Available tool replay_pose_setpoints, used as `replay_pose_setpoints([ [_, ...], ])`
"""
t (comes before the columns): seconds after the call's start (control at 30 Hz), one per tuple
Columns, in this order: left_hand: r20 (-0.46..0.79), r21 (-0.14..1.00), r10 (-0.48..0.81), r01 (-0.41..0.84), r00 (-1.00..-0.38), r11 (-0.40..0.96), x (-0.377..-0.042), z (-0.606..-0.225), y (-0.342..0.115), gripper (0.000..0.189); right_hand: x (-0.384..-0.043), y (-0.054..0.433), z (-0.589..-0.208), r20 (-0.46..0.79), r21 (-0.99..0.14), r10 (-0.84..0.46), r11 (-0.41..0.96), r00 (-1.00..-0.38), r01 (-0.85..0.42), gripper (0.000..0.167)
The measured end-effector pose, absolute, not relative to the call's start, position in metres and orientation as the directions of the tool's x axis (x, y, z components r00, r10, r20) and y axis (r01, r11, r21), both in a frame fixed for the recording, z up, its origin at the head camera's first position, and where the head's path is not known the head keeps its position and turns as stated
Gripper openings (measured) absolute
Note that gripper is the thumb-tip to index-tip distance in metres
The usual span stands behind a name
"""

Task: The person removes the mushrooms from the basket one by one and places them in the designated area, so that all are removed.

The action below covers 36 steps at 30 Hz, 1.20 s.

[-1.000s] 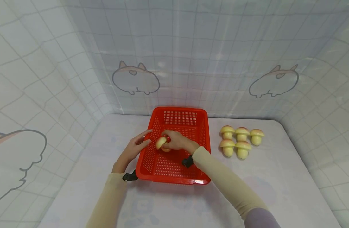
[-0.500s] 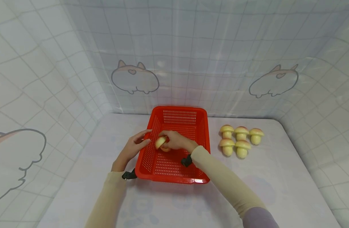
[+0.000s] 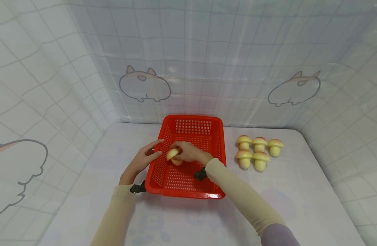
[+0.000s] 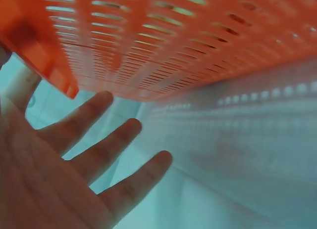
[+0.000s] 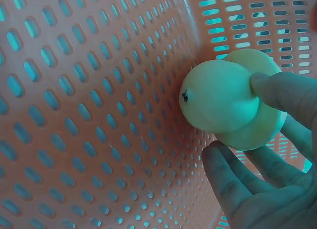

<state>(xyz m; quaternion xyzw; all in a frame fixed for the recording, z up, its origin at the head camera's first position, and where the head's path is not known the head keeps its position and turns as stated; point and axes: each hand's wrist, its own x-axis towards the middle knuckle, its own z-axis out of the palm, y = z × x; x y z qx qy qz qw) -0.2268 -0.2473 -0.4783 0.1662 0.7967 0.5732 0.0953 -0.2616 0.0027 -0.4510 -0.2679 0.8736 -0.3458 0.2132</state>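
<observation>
Inside a red perforated plastic basket (image 3: 188, 194), my right hand (image 3: 190, 152) grips a yellow toy mushroom (image 3: 171, 154) near the left wall. In the right wrist view, thumb and fingers hold the mushroom (image 5: 220, 98) at its cap, with the rounded stem end and its dark spot showing. My left hand (image 3: 143, 158) is at the basket's left rim, its fingers spread. From the left wrist, the left hand (image 4: 64, 164) has straight fingers outside the perforated wall (image 4: 163, 46); its thumb is mostly out of view.
Several more yellow mushrooms with reddish cap tops, such as the front one (image 3: 260, 161), stand in two rows right of the basket. The pale table (image 3: 188, 222) is bounded by cloth walls (image 3: 188, 68) with a grid pattern at the back and sides.
The whole scene shifts a little to the left in the head view. Both hands keep nearly the same places, the mushroom still held in the right hand.
</observation>
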Motion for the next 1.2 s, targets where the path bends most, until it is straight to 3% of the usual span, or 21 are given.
replay_pose_setpoints([
  [0.37,-0.005,0.942,0.464,0.151,-0.886,0.300,-0.229,-0.470,-0.239,0.054,-0.262,0.000,-0.457,-0.176,-0.719,-0.616,0.613,-0.768,-0.327,0.042],
  [1.2,-0.006,0.942,0.431,0.139,-0.903,0.305,-0.231,-0.467,-0.241,0.045,-0.261,0.005,-0.454,-0.186,-0.719,-0.638,0.606,-0.747,-0.339,0.047],
])
